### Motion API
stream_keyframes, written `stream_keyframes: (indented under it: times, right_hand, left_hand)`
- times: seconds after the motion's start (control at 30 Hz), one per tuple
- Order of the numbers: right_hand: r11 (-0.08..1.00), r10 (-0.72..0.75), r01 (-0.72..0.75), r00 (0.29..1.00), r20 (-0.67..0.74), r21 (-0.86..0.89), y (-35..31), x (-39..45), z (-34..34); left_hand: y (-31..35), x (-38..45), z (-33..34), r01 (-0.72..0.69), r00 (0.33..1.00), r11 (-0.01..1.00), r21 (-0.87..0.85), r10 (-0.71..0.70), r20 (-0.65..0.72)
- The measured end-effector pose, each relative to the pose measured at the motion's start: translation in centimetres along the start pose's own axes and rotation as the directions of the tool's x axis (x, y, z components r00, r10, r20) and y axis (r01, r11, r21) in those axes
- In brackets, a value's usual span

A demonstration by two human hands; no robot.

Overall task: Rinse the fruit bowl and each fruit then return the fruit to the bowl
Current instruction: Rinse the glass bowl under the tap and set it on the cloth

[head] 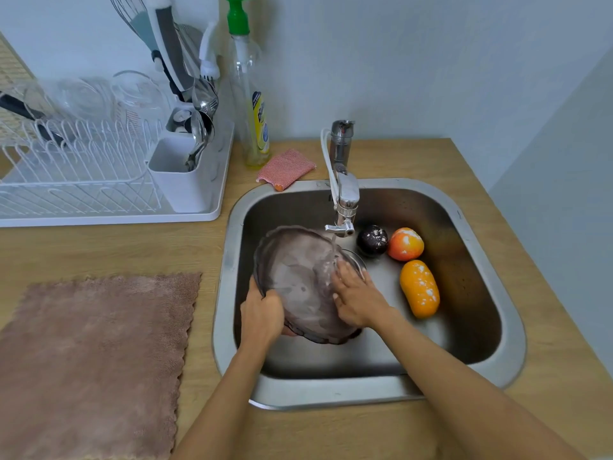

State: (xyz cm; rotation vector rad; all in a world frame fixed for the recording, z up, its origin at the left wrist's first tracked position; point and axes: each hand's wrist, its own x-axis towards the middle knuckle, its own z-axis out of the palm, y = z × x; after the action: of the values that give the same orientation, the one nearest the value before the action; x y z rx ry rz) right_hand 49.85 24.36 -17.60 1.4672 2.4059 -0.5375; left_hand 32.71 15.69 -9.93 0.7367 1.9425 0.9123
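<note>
- My left hand clamps the fruit bowl rim, tilted under the tap stream in the sink.
- My right hand lies flat, unclenched, inside it.
- Three fruits lie right of the bowl, nearer my right hand.

Soap bottle label (print too blurred)

One bowl, three fruits, two hands, one sponge, one cloth.
</note>
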Motion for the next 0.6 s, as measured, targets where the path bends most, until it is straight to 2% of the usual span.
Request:
stream_keyframes:
  times: [0.07, 0.13, 0.23, 0.33, 0.43, 0.53, 0.6]
  right_hand:
    - [0.999, 0.017, -0.020, 0.998, -0.063, -0.047, -0.1, 0.5, 0.2]
    - [0.999, 0.024, -0.027, 0.998, -0.061, -0.043, -0.5, 0.9, 0.4]
    - [1.000, -0.012, 0.011, 0.996, 0.091, 0.004, -2.1, 0.8, 0.8]
    - [0.980, -0.094, 0.055, 0.975, 0.202, 0.191, -3.3, 0.3, 0.9]
    - [0.959, -0.181, 0.138, 0.970, 0.162, 0.248, -4.0, 0.2, 0.1]
    - [0.938, -0.281, 0.254, 0.956, 0.085, 0.237, -5.9, 0.7, -0.6]
    - [0.939, -0.293, 0.274, 0.954, 0.069, 0.206, -6.3, 1.6, -0.8]
  left_hand:
    - [0.1, 0.1, 0.1, 0.037, 0.998, 0.999, -0.035, -0.036, 0.047]
    - [-0.1, 0.5, 0.0, 0.061, 0.997, 0.996, -0.059, -0.058, 0.045]
    - [-0.2, 0.7, -0.3, 0.075, 0.997, 0.994, -0.081, -0.074, 0.019]
    - [0.2, 0.6, -0.4, 0.056, 0.998, 0.994, -0.099, -0.055, 0.007]
    - [-0.1, 0.7, -0.3, 0.064, 0.997, 0.986, -0.154, -0.058, 0.042]
    - [0.0, 0.9, -0.5, 0.189, 0.980, 0.956, -0.224, -0.167, 0.113]
    - [0.0, 0.9, -0.6, 0.231, 0.971, 0.938, -0.260, -0.203, 0.130]
